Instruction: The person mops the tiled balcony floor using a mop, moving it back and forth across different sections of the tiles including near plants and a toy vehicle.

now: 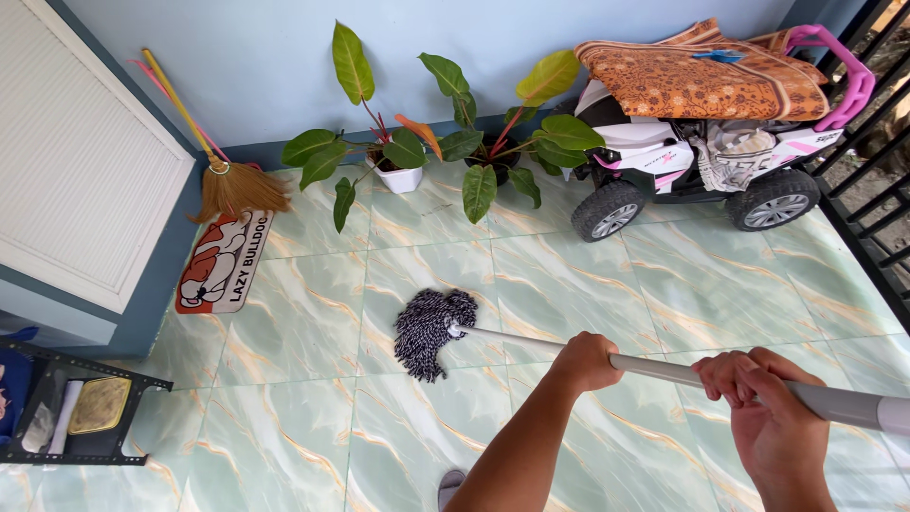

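A grey string mop head (431, 332) rests on the pale green marbled floor tiles (303, 322). Its grey metal handle (664, 371) runs from the head to the lower right. My left hand (583, 361) grips the handle partway down, with the arm stretched out from the bottom of the view. My right hand (770, 412) is closed around the handle higher up, near the right edge.
Two potted leafy plants (445, 142) stand by the blue wall. A white and pink toy ride-on car (701, 142) draped with patterned cloth is at the back right. A straw broom (227, 185) and a doormat (225, 263) sit by the white door; a black rack (71, 408) is left, a black railing (877, 209) right.
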